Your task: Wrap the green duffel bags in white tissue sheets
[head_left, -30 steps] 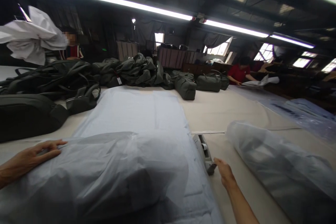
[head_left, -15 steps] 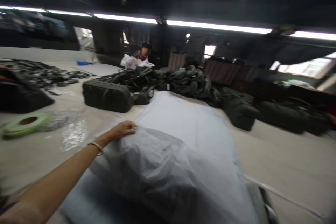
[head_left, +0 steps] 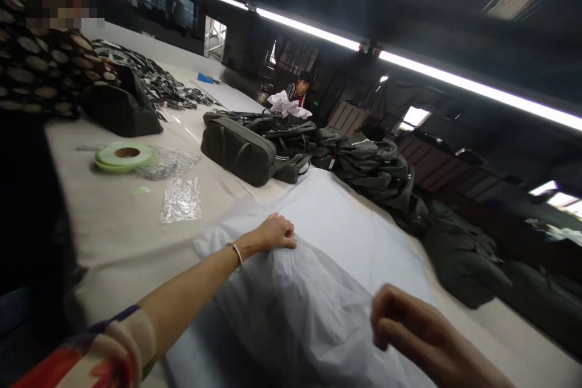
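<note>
A thin, translucent whitish plastic bag (head_left: 313,291) lies bunched in front of me, with something dark showing through its lower part. My left hand (head_left: 276,232) is closed on the bag's upper edge, a bracelet on its wrist. At the lower right, my right hand (head_left: 404,321) is slightly blurred, its fingers curled by the same edge. Whether plastic is pinched in those fingers cannot be made out. Under and beyond the bag, smooth pale white sheeting (head_left: 341,218) covers the table.
Dark green bags (head_left: 239,148) are heaped across the table's far side. To the left are a green tape roll (head_left: 125,156), a clear plastic packet (head_left: 180,200) and a dark bag (head_left: 120,103) beside a person in a spotted top (head_left: 40,60). Another person (head_left: 297,91) is farther back.
The view has swung left and tilted, bringing the nearby person into sight. My right hand has come into view at the lower right. My left hand still holds the plastic bag's edge.
</note>
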The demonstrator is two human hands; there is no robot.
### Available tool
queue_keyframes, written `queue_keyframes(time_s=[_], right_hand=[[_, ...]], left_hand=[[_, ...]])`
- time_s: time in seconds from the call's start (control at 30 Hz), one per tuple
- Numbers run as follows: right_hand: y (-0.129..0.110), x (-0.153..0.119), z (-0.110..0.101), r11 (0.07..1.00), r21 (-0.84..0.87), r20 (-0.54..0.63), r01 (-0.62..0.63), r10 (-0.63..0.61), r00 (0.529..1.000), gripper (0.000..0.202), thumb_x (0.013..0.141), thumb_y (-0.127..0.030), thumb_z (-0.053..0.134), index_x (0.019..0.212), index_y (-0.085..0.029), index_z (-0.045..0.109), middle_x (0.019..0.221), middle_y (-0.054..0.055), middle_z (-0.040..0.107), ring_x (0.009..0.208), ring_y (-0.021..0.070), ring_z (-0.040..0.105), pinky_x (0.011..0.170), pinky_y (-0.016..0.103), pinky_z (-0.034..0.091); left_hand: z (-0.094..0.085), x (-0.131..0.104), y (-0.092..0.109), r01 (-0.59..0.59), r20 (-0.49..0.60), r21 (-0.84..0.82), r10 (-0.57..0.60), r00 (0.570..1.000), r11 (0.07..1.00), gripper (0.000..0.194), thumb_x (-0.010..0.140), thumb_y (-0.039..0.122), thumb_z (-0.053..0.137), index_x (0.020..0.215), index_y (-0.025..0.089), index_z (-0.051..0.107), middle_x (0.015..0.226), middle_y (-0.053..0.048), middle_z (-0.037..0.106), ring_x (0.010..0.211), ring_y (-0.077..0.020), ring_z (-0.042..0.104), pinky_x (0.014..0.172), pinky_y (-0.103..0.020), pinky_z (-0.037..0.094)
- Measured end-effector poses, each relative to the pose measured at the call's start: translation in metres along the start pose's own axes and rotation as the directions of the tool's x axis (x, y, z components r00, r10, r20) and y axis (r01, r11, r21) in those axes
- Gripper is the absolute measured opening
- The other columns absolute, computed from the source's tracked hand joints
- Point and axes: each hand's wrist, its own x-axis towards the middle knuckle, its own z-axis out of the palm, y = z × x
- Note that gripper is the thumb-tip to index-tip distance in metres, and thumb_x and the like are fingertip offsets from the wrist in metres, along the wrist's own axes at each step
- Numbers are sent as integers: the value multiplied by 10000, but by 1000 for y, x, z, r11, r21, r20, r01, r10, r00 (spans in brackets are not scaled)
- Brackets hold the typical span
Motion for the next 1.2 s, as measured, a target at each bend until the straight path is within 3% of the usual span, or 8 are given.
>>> queue_keyframes(time_s=[0.13,0.4,0.57,0.73,0.87,0.93,1.07,1.2], right_hand=[[-59,108,24,997,-44,267,-66,75,961,75,774,-292,610,744,-223,616,691,-14,656,660,150,584,611,248,446],[-22,214,48,841,-532,300,-103,300,905,82,613,-229,715,604,-229,634,512,-51,567,504,127,515,487,244,345],[-6,238,53,763,-639,234,-104,321,918,211,499,-272,840,549,-240,638,485,-31,518,547,189,540,613,338,413],[39,245,36,866,-471,280,-167,327,903,779,406,-498,894,1095,-223,659,1016,101,688,964,326,624,855,458,470],[78,239,27,953,-195,394,-232,292,871,1078,590,-681,739,1461,-182,348,1474,165,427,1307,293,458,1029,408,425],[90,236,31,966,-93,427,-242,258,867,1096,630,-714,694,1495,-184,280,1534,144,345,1372,274,383,1078,385,387],[109,237,44,959,-1,432,-284,257,865,876,686,-663,693,1419,-257,439,1454,60,485,1319,248,461,1079,356,391],[137,232,39,905,-49,196,-423,424,884,820,715,-600,700,1402,-219,463,1446,123,481,1340,313,430,1114,447,338]], left_hand=[[-1,0,-1,-16,-3,-30,16,1000,999,172,755,353,710,685,212,642,790,4,707,894,-216,610,1108,-472,225],[5,-3,-9,-65,-38,-82,62,997,995,208,754,348,740,649,219,615,727,10,663,903,-224,590,1128,-488,201],[4,-5,-11,-91,-17,-73,90,996,993,234,755,364,764,657,219,609,728,15,644,897,-216,587,1142,-479,174],[1,-2,-11,-101,6,-59,101,995,993,230,748,353,780,682,214,610,745,21,641,876,-201,586,1144,-471,180],[-2,-3,-10,-74,18,-87,76,997,993,245,749,346,781,670,208,594,717,40,631,868,-184,583,1154,-462,163],[-3,-4,-9,-66,26,-95,69,997,993,239,754,337,773,673,203,593,706,49,622,869,-176,583,1159,-459,150],[-2,1,-7,-47,40,-97,51,998,994,207,754,317,762,693,198,603,707,53,618,868,-172,588,1156,-458,163],[-8,13,-7,-29,48,-119,35,998,992,146,765,304,741,765,204,633,791,29,667,873,-180,612,1149,-493,197]])
